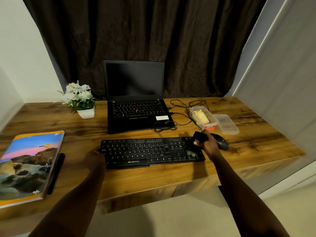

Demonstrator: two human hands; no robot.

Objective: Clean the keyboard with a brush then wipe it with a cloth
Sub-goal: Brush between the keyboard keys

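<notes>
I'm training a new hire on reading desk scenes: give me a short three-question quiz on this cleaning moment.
1. True or false: the right hand holds the brush over the keyboard's left end.
2. What does the left hand touch? A) the mouse B) the keyboard's left edge C) the notebook
3. Fill in: the mouse lies to the ___ of the keyboard.

Key: 1 false, the brush is at the right end, on the number pad. 2 B. 3 right.
</notes>
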